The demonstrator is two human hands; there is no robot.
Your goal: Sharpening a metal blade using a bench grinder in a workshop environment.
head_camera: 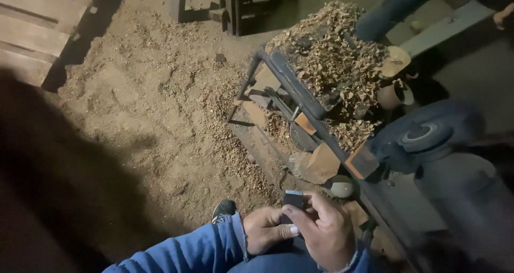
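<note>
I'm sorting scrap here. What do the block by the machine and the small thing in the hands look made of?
Block: likely raw wood, with tan, matte, rough-cut faces. Small dark piece: unclear, perhaps stone or metal, with a pale shiny top edge; both hands hold it.

A blue sleeve (187,250) is showing beside a small dark block (293,199) with a pale top edge. Tan shavings (334,48) are covering the dark blue-grey lathe (292,83); the floor (150,101) is looking sandy brown.
</note>
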